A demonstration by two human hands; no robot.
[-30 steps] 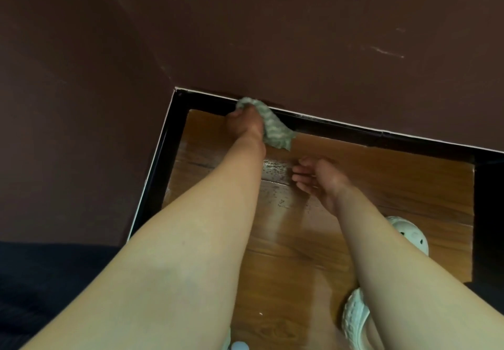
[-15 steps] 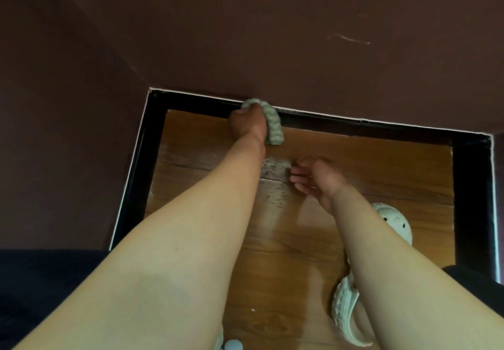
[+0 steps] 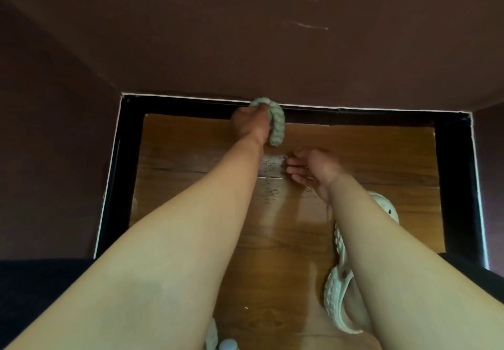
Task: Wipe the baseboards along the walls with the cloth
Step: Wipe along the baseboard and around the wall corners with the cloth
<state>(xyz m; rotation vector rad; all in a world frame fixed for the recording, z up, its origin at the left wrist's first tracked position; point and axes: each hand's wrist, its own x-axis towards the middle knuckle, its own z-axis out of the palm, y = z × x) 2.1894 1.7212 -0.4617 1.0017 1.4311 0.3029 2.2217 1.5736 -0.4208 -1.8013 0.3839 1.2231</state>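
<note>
Forearms reach down over a wooden floor [image 3: 368, 156] in a narrow alcove edged with black baseboard [image 3: 354, 116]. The left hand [image 3: 249, 124] grips a bunched green cloth [image 3: 276, 122], pressing it against the far baseboard's top edge, left of centre. The right hand [image 3: 313, 171] hangs loosely curled near the floor, holding nothing. Wiping the far run seems under way; the next move likely calls for sliding the cloth sideways with steady pressure.

The left hand [image 3: 249, 126] grips the cloth [image 3: 275, 122] against the black baseboard [image 3: 354, 116]. The right hand [image 3: 313, 171] hangs relaxed, fingers loose, over the wooden floor [image 3: 381, 164].
</note>
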